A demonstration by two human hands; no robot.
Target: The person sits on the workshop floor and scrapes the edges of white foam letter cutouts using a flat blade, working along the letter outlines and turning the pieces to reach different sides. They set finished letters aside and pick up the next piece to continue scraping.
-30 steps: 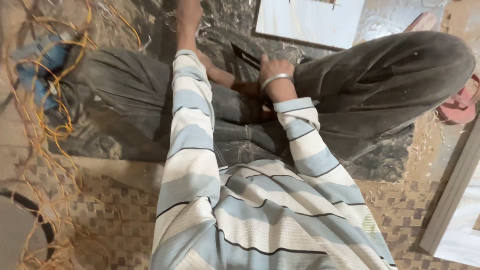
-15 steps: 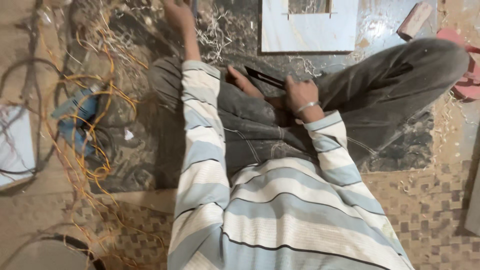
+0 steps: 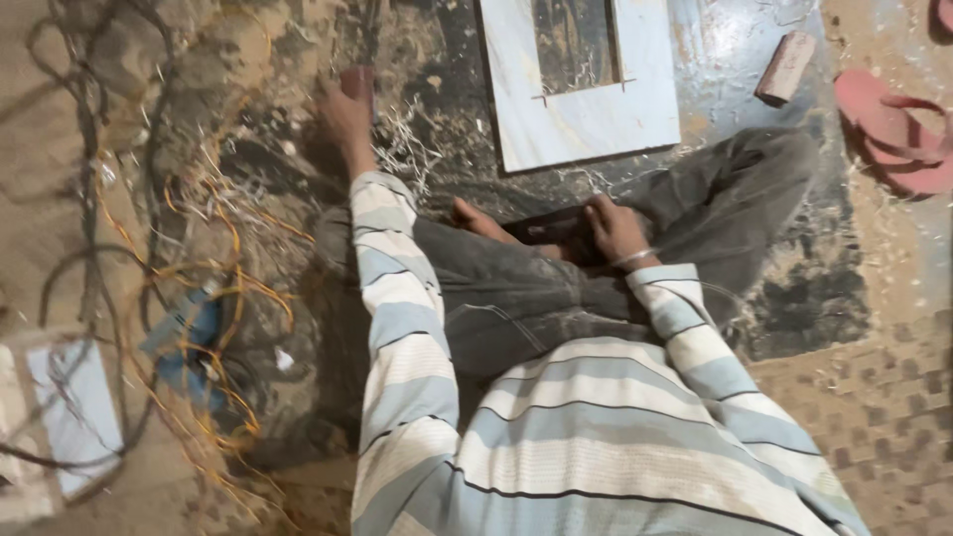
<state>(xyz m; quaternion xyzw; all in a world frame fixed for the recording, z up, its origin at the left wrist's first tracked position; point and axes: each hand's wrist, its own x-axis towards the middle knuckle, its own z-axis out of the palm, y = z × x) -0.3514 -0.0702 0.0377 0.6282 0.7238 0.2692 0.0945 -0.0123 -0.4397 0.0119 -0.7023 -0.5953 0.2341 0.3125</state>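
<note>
A: Two hands, well apart. Our left hand (image 3: 347, 114) is stretched forward, fingers wrapped on a small reddish block (image 3: 359, 79) on the floor.
B: Right hand (image 3: 615, 228) closed on a dark tool (image 3: 551, 230) in our lap, its long axis left-right. White cut-out panel (image 3: 586, 119) ahead, unlabelled.

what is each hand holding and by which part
Left hand grips a small reddish-brown block by its lower part. Right hand rests on a dark tool in the lap; the grip is unclear.
</note>
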